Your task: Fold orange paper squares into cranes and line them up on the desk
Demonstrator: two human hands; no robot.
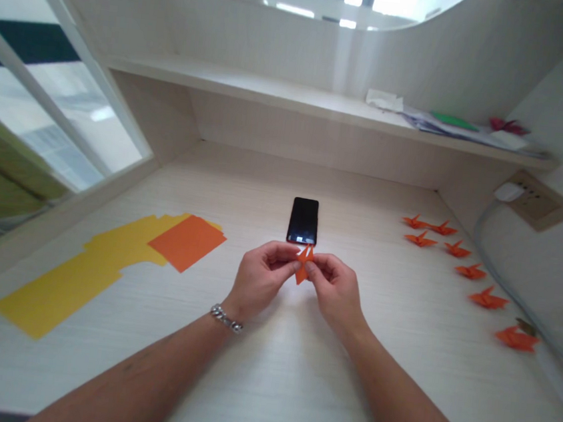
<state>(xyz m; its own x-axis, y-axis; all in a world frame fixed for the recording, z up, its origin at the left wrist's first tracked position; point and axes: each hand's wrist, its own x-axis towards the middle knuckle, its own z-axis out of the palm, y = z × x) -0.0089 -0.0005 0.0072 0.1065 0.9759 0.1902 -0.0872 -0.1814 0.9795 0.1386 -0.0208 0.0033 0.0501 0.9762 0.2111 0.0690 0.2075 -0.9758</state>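
Note:
Both my hands meet above the middle of the pale wooden desk (265, 370). Between them is a small folded orange paper piece (303, 264) with pointed tips. My left hand (259, 277) pinches its left side with closed fingers; a metal bracelet sits on that wrist. My right hand (336, 290) pinches the right side, fingers curled. A black phone (303, 220) lies flat on the desk just beyond the paper.
Yellow paper sheets (89, 265) with an orange sheet (186, 241) on top lie at the left. Several folded orange paper cranes (471, 271) line the right side. A shelf (323, 101) above holds papers. A wall socket (539, 201) with a plug and cable is at the right.

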